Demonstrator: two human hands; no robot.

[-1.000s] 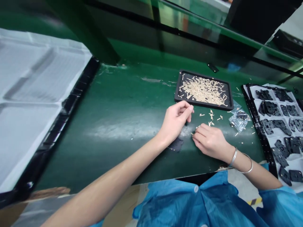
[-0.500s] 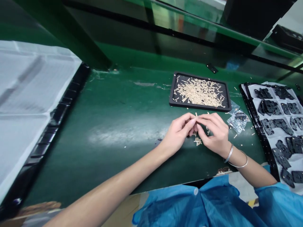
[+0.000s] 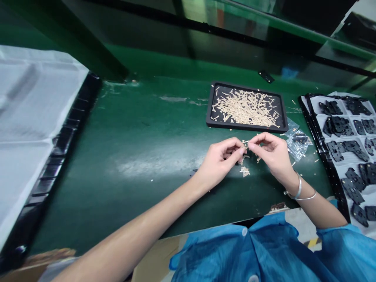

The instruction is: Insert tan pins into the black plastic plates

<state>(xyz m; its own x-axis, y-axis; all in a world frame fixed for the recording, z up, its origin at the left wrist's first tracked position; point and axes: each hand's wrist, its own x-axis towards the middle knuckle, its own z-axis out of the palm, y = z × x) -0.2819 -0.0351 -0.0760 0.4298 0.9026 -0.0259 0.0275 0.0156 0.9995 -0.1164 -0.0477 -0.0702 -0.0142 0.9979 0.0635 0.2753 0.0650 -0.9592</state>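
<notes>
Over a smooth, scuffed green tabletop (image 3: 132, 196), both hands are drawn together, fingertips nearly meeting. The left hand (image 3: 223, 158) is half curled, thumb pressed toward the forefinger; the right hand (image 3: 270, 152) has its thumb and forefinger brought close in a pinch. A tiny pale strip (image 3: 246, 147) shows right at their tips, though I can't tell from here which hand has hold of it. The left fingers mostly hide something dark beneath them.

Loose strips (image 3: 244, 171), thin, flat and cream-coloured, lie scattered below and around the fingertips, some covered by the hands. Just beyond sits a shallow black tray (image 3: 209, 111) with rounded corners and a raised rim, heaped with a tangle of similar slivers (image 3: 246, 107).

A crinkled clear plastic bag (image 3: 298, 147) lies between the right hand and a white-lined, sectioned tray (image 3: 342, 162) of flat, notched black parts (image 3: 340, 126). Far left, another white-lined tray (image 3: 23, 102) edges the table, near a dark green post (image 3: 88, 43).
</notes>
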